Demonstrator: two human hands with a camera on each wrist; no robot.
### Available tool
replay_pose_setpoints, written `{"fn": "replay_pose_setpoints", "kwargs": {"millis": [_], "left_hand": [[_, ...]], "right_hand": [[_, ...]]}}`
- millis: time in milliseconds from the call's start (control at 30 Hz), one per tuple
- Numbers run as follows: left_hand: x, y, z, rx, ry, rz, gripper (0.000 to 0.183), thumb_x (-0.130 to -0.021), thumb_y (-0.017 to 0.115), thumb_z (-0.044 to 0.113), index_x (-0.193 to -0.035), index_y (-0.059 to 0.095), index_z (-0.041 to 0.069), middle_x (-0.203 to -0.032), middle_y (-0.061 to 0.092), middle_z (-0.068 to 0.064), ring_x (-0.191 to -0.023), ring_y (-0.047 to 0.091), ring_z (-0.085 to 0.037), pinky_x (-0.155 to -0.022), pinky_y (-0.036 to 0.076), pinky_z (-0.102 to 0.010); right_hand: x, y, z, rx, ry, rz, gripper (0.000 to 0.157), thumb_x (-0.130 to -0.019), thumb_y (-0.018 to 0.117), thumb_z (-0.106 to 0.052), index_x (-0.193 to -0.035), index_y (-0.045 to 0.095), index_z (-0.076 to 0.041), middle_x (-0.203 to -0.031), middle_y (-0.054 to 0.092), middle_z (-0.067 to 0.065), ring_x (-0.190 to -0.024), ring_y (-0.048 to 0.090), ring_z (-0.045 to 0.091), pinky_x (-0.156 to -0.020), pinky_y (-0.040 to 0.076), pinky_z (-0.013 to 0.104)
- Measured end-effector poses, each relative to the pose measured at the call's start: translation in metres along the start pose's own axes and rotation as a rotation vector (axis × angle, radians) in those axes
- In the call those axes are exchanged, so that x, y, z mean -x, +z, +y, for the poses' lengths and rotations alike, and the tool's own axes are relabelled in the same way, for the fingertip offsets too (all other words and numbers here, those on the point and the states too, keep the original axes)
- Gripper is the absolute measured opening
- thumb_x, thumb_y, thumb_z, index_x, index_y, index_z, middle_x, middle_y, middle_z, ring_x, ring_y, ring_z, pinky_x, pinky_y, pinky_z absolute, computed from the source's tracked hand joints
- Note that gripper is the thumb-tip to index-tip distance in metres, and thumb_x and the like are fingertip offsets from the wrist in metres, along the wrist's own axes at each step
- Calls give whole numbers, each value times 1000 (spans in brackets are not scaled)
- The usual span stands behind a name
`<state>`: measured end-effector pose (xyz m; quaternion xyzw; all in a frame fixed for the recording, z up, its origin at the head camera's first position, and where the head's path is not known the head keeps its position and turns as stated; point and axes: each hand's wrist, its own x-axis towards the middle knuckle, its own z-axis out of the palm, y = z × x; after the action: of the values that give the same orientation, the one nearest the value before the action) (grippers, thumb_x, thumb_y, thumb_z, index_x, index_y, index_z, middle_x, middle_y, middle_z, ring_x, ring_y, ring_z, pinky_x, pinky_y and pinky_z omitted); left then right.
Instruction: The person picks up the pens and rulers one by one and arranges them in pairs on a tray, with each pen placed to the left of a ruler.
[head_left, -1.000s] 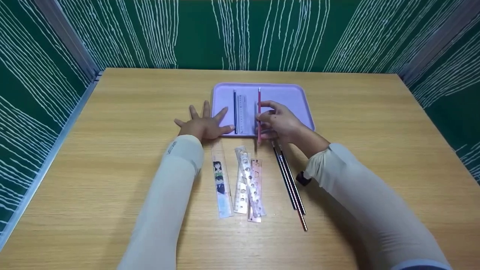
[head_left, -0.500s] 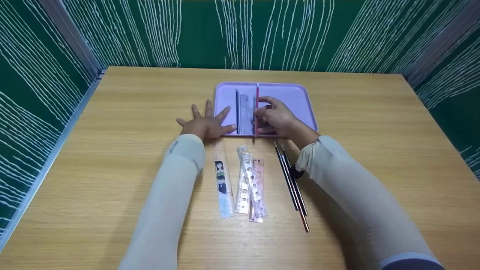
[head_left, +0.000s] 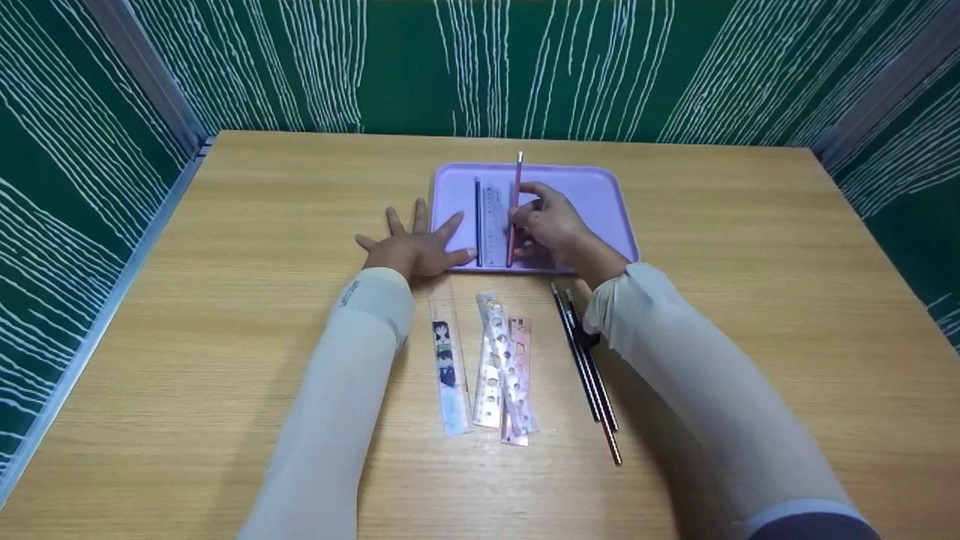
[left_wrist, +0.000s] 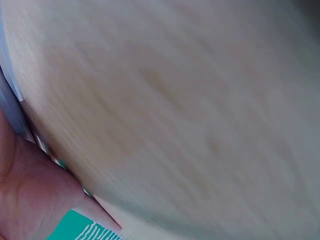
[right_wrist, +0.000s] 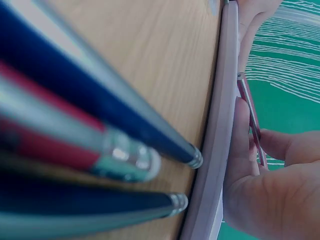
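Note:
My right hand point(head_left: 551, 221) pinches a red pencil point(head_left: 518, 174) over the lilac tray point(head_left: 600, 191). The pencil slants slightly, its silver-capped end reaching past the tray's far rim and its lower end inside the near rim. In the right wrist view, thumb and fingers meet on the red pencil point(right_wrist: 252, 111) beside the tray rim point(right_wrist: 212, 145). Left of it in the tray lie a clear ruler point(head_left: 492, 225) and a dark pencil point(head_left: 478, 217), side by side. My left hand point(head_left: 416, 251) rests with spread fingers at the tray's left edge, thumb near the dark pencil's lower end.
On the table in front of the tray lie a ruler with cartoon figures point(head_left: 444, 375), clear stencil rulers point(head_left: 489, 390) overlapping a pink ruler point(head_left: 516, 435), and a bunch of dark and red pencils point(head_left: 581, 364) under my right wrist. Green walls point(head_left: 405, 67) stand behind.
My right hand has moved slightly away from me with the red pencil. The pencil's lower end has come from over the near rim to inside the tray. My left hand stays put.

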<state>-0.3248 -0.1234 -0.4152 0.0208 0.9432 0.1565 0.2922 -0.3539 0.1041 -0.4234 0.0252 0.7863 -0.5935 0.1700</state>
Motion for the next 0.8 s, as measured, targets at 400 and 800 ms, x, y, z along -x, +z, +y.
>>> {"fn": "replay_pose_setpoints", "kwargs": {"millis": [400,800], "left_hand": [[-3,0,0,-6,-1,-9,83,-89,39,84,-155,-5,60,-167,-32,-1,-148,-35,-48,-101,-16,-88],[-3,1,0,-14,3,0,82,-90,39,84,-155,-5,60,-168,-30,-2,-149,-33,-49,-101,-14,-89]], "right_hand": [[0,1,-1,67,47,-5,60,-104,58,-16,-158,35,-31,-120,57,10,-100,65,27,-72,64,37],[4,5,0,102,54,-7,64,-99,66,-8,-157,41,-19,-120,62,9,-98,72,25,-75,64,36]]}}
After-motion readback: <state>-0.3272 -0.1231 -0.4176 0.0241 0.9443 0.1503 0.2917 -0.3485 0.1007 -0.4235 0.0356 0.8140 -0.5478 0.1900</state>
